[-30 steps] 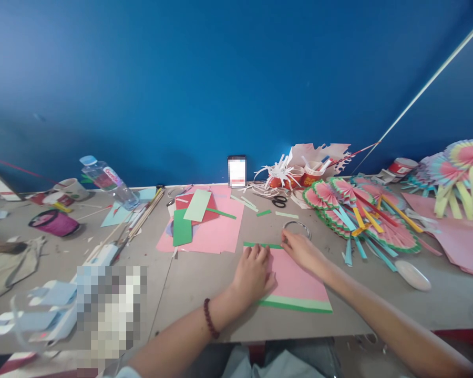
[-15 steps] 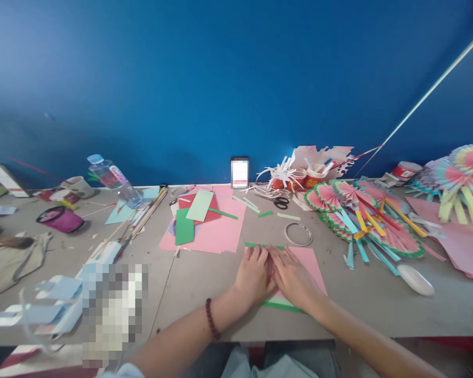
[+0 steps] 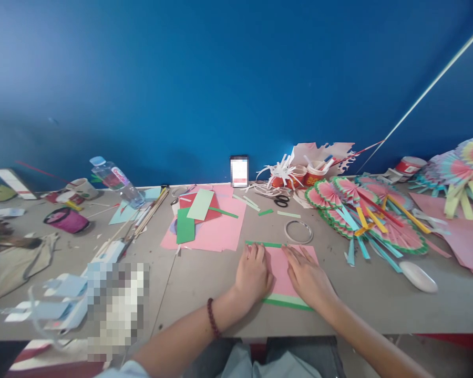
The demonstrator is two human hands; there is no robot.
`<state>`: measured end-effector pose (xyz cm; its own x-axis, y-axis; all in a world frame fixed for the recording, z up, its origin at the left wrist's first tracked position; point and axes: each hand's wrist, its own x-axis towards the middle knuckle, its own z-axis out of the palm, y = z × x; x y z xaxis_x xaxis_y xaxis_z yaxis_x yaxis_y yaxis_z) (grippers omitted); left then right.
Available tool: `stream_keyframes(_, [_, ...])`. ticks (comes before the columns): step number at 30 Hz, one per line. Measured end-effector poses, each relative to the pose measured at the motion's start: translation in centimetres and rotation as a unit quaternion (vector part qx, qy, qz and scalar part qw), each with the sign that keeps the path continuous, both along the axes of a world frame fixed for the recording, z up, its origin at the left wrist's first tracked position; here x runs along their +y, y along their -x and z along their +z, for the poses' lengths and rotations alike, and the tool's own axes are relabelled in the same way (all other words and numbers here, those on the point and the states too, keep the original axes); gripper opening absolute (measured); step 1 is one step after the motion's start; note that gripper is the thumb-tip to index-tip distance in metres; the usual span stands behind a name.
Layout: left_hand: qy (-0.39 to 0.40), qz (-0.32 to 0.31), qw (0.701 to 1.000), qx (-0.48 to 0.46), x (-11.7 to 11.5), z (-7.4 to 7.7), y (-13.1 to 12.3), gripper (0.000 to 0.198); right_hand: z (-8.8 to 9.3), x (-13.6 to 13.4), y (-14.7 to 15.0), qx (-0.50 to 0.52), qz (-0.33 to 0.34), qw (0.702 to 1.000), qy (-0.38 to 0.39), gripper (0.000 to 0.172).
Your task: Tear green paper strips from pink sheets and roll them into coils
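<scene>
A sheet of pink paper (image 3: pixel 280 270) lies on the table in front of me, with green strips along its far and near edges. My left hand (image 3: pixel 254 273) presses on its left part, the fingertips at the far green strip (image 3: pixel 274 244). On the right part rests my right hand (image 3: pixel 308 275), its fingers stretched out flat toward the same strip. Bare pink paper shows between the two hands. The near edge carries a pale green and a dark green strip (image 3: pixel 286 303). A roll of clear tape (image 3: pixel 298 231) lies just beyond the sheet.
Pink, red and green paper pieces (image 3: pixel 199 226) lie to the left. Folded paper fans (image 3: pixel 370 215), scissors (image 3: pixel 280 200) and a white oval object (image 3: pixel 419 276) are on the right. A bottle (image 3: pixel 118 181), a power strip (image 3: pixel 90 283) and a phone (image 3: pixel 239 171) are also about.
My right hand has slid to the right along the far green strip, away from the left hand. My left hand stays at nearly the same place.
</scene>
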<state>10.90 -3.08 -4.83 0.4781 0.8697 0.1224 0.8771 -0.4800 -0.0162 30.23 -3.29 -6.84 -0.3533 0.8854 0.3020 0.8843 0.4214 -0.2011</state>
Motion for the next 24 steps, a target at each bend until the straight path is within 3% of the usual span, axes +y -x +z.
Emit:
stream_keyframes(11, [-0.005,0.035,0.999,0.003,-0.2,0.1,0.3,0.054,0.0,0.2,-0.6,0.074,0.011,0.997,0.023,0.051])
stream_keyframes(19, [-0.015,0.044,0.999,-0.004,0.3,0.0,1.8,0.051,-0.8,0.8,-0.8,0.065,0.025,0.998,0.006,0.05])
stream_keyframes(24, [0.003,0.042,0.999,0.014,1.2,1.6,2.7,0.033,-0.7,0.7,-0.3,0.05,0.014,0.999,0.017,0.051])
